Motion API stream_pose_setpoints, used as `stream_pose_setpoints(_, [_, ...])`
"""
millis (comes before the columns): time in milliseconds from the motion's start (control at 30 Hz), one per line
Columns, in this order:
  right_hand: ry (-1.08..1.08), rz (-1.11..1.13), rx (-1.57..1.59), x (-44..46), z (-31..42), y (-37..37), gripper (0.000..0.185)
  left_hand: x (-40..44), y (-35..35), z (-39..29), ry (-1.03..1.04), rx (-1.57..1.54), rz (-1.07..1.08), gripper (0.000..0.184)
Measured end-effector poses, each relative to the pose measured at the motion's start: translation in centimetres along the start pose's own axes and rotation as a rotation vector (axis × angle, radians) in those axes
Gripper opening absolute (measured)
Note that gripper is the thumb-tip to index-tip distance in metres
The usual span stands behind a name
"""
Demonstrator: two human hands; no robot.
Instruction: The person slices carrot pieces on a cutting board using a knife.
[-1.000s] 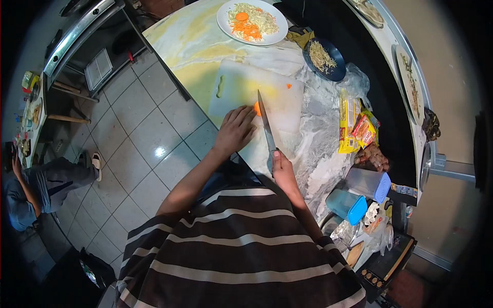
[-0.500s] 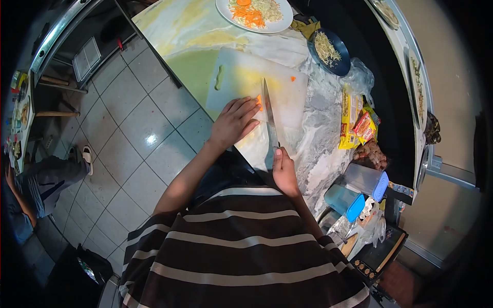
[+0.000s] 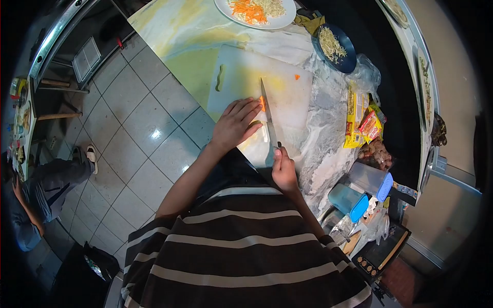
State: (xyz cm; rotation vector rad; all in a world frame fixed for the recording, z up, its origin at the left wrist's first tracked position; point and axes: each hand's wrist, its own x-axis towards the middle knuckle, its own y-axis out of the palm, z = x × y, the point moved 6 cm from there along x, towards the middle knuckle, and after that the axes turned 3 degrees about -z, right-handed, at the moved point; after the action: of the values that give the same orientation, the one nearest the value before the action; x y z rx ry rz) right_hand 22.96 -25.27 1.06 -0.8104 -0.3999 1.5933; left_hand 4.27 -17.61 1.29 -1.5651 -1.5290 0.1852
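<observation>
A kitchen knife [image 3: 267, 109] is in my right hand [image 3: 284, 169], which is closed around its handle near the board's front edge. The blade points away from me and lies right beside a piece of carrot [image 3: 262, 104]. My left hand [image 3: 238, 123] presses its fingertips on that carrot from the left side, partly hiding it. Both hands work over a white cutting board [image 3: 295, 105] with yellow-orange stains. A small carrot scrap [image 3: 297, 77] lies on the board, right of the knife tip.
Beyond the board is a white plate [image 3: 287, 20] with shredded carrot and pale shreds. A dark bowl [image 3: 351, 51] holds pale sprouts. Yellow food packets [image 3: 355, 118] and blue-lidded containers [image 3: 359, 208] stand to the right. Another person [image 3: 46, 190] is at far left, beyond the tiled floor.
The knife blade has tilted slightly, its tip moving a little left against the carrot. My left hand stays on the carrot. The whole view has shifted slightly.
</observation>
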Motion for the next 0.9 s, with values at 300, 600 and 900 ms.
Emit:
stream_pose_setpoints(300, [0.036, 0.008, -0.007, 0.14, 0.0, -0.34, 0.027, 0.25, -0.1, -0.23, 0.011, 0.04, -0.007, 0.046])
stream_pose_setpoints(600, [0.028, -0.017, -0.035, 0.1, 0.35, -0.02, 0.028, 0.31, -0.08, -0.24, -0.004, 0.035, -0.01, 0.045])
stream_pose_setpoints(900, [0.022, -0.025, 0.022, 0.18, 0.43, -0.04, 0.028, 0.38, -0.16, -0.25, -0.007, 0.045, 0.005, 0.044])
